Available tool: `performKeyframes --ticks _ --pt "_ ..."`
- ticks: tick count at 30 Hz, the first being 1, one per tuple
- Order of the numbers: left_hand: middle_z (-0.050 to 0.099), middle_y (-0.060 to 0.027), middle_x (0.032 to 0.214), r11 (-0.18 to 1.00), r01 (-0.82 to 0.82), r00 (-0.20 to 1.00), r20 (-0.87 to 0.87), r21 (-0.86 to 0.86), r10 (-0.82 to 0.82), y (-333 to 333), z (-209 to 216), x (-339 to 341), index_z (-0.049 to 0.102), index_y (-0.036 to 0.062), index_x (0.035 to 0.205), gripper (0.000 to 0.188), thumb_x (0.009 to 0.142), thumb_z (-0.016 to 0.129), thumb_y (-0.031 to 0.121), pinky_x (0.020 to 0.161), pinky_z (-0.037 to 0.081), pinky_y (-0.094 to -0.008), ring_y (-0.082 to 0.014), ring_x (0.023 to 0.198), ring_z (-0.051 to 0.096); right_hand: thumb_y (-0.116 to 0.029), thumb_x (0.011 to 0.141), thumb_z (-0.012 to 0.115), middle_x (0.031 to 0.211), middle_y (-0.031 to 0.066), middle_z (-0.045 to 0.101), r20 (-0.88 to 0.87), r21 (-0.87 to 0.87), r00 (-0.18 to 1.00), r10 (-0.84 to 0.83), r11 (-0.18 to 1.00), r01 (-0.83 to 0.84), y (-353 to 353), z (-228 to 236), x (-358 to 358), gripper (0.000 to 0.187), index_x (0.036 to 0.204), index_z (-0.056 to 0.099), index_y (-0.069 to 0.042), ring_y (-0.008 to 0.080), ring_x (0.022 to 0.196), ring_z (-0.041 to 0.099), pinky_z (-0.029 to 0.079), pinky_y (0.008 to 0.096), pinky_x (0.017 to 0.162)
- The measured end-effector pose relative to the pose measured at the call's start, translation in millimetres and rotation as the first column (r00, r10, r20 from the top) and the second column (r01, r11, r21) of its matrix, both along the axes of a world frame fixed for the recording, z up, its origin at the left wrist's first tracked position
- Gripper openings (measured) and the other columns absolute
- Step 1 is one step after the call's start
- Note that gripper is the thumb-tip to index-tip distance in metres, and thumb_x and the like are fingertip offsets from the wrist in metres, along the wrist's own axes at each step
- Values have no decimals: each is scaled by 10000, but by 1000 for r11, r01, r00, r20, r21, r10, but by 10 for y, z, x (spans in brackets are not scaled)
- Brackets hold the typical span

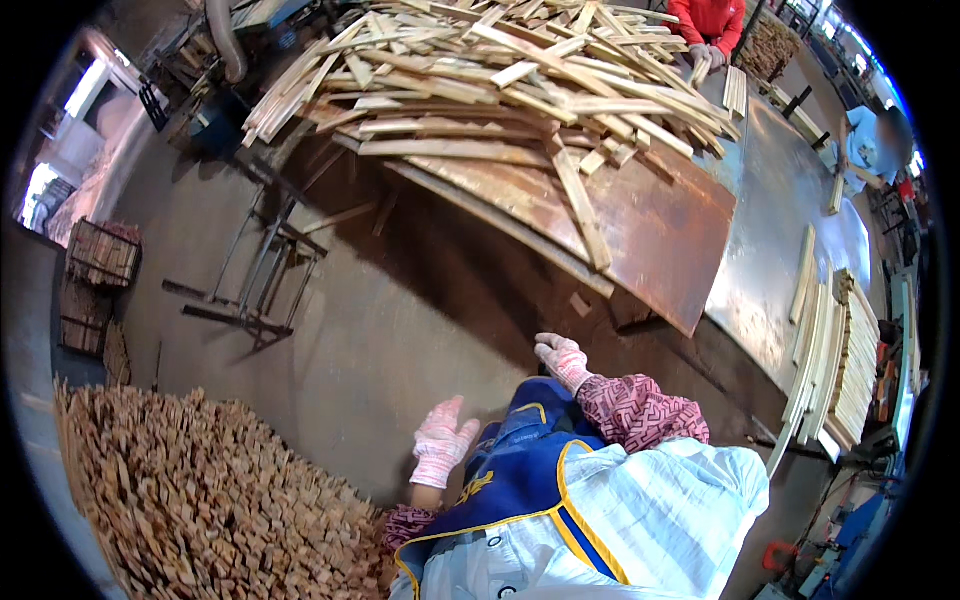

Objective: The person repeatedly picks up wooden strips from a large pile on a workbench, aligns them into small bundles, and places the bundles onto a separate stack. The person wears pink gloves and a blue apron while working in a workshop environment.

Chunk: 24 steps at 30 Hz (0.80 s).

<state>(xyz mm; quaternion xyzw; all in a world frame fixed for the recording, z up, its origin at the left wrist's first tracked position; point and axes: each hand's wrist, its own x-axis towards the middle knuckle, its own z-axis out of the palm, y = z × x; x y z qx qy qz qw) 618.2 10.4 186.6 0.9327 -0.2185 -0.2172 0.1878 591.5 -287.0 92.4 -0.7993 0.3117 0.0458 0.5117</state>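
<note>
My left hand [443,441], in a pinkish-white knit glove, hangs beside my blue apron with its fingers spread and nothing in them. My right hand [563,361], gloved the same way, is in front of my body, with its fingers loosely extended and no object visible in it. Neither hand touches the wood. Beyond the right hand stands a brown-topped table [665,235] heaped with loose wooden strips [430,85]. One strip [578,200] slants down over the tabletop toward its near edge.
A big stack of short wood sticks [220,490] fills the lower left. A metal frame [255,265] stands on the floor. On the right, a metal-topped table [770,290] carries stacked strips [835,360]. A person in red [708,22] handles strips; another in light blue [865,150] stands farther right.
</note>
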Motion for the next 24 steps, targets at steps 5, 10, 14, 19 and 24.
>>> performKeyframes --ticks 5,10,14,19,24 --pt "499 -118 1403 963 264 920 -313 53 -235 -1276 86 690 461 136 1405 617 887 570 453 1104 351 -384 -285 1316 447 -292 903 574 1115 192 661 60 -235 997 -55 970 68 -1107 921 1382 387 1211 610 -61 333 1085 620 483 409 909" --pt "521 -141 1364 969 105 986 -106 -225 -131 -2307 345 1329 495 109 1362 592 867 618 411 1067 386 -390 -307 1261 489 -354 870 592 1137 137 645 483 -628 872 86 727 276 -2569 1350 2529 445 1241 597 -109 279 1037 615 482 387 898" --pt "524 -118 1373 994 94 990 -96 -59 -99 -2516 447 1644 499 106 1362 592 871 609 418 1071 381 -383 -281 1272 487 -475 873 535 1357 129 532 102 -678 987 123 734 -21 -2843 1887 3609 565 1341 529 -157 303 1242 507 403 393 1037" --pt "522 -115 1377 972 232 965 -124 -26 -233 -2554 417 1866 482 130 1382 607 868 605 427 1072 377 -390 -279 1281 479 -519 908 510 1259 131 604 -371 -644 910 186 654 -397 -2966 1913 4139 591 1434 419 -264 329 1149 588 498 443 925" --pt "591 -143 1264 873 71 946 -246 -482 -212 -2726 256 2117 569 72 1295 515 843 706 278 972 467 -342 -267 1155 583 -456 879 562 1131 158 663 -157 -692 970 183 681 -241 -3049 2050 3602 501 1330 554 -239 299 1039 641 516 403 856"
